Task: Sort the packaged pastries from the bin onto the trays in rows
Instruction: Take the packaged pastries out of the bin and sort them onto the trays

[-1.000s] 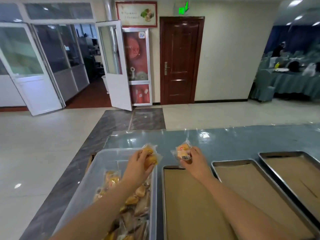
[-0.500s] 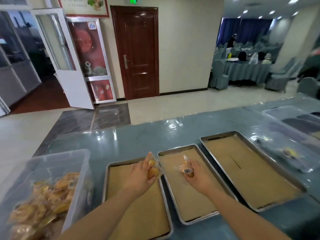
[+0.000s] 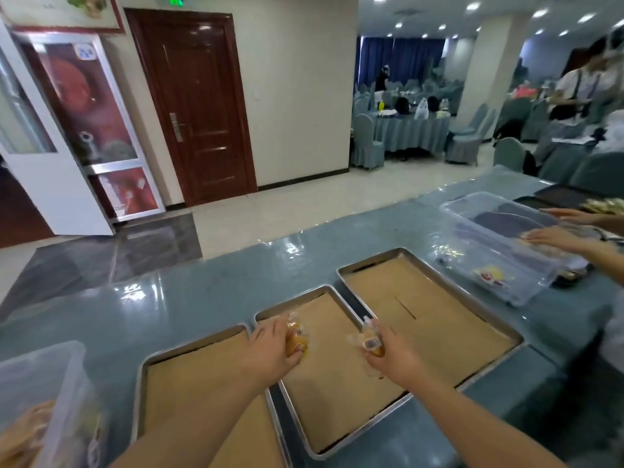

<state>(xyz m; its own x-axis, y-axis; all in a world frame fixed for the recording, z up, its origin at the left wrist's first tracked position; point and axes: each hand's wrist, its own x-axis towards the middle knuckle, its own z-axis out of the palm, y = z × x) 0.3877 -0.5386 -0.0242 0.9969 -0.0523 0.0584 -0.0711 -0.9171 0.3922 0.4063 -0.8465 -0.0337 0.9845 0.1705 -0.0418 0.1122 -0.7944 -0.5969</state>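
Progress: early | trays (image 3: 341, 449): none filled | left hand (image 3: 270, 349), right hand (image 3: 391, 358): one pastry (image 3: 297, 339) gripped each, over middle tray | bin (image 3: 50, 383): many left

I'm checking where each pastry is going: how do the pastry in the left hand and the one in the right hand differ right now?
The left hand holds its pastry over the middle tray, near its far left corner; the right hand holds its pastry toward the tray's right side. The left pastry shows mostly yellow through the wrapper; the right one shows a white barcode label. Both are wrapped in clear film, each gripped in one hand.
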